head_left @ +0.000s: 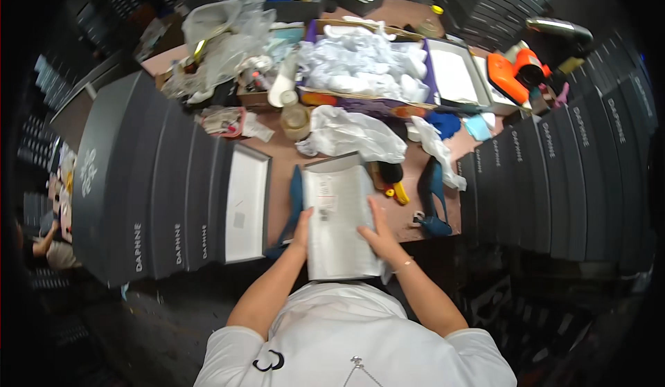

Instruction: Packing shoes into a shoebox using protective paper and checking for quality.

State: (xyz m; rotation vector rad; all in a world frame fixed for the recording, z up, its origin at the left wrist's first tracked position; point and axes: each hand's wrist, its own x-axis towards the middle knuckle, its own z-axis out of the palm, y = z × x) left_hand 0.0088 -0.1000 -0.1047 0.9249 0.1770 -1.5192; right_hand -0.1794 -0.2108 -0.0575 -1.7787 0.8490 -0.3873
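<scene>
Between my two hands is an open grey shoebox [339,214] with a white inside, held over the table's near edge. A small printed label shows within it. My left hand [302,232] grips its left side, and my right hand [379,232] grips its right side with the fingers against the wall. A dark blue shoe [296,196] lies just left of the box, partly hidden by my left hand and arm. To the right is another dark blue high-heeled shoe [435,210]. Between that shoe and the box lie a yellow-handled tool [400,193] and a dark rounded object [391,172].
Rows of dark shoeboxes [149,179] stand on the left, with an open white-lined box part [247,203] beside them. More shoeboxes [547,179] line the right. Behind are a carton [367,103] of crumpled white paper, a glass jar [295,120] and an orange tool [507,77].
</scene>
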